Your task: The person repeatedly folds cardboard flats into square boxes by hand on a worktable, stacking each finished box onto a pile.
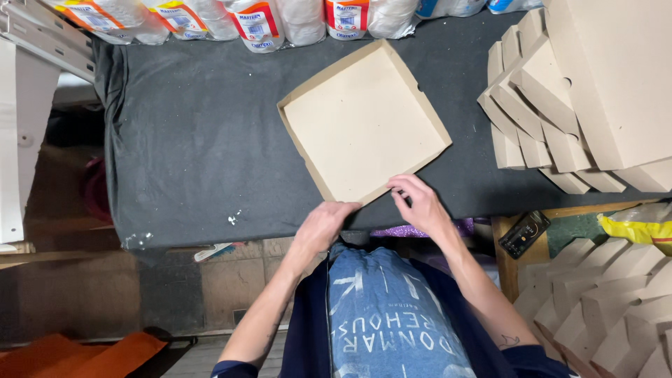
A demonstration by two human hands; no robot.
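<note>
A shallow brown cardboard box tray (364, 119) lies turned at an angle on the dark grey cloth-covered table (196, 140). My left hand (323, 225) rests at the tray's near corner, fingers bent against its edge. My right hand (418, 203) touches the near right edge of the tray with curled fingers. Neither hand lifts the tray off the cloth.
A fanned stack of flat cardboard blanks (560, 105) lies at the right. More folded cardboard pieces (602, 308) sit lower right beside a small black device (523, 234) and a yellow bag (640, 222). Wrapped paper rolls (259, 21) line the far edge.
</note>
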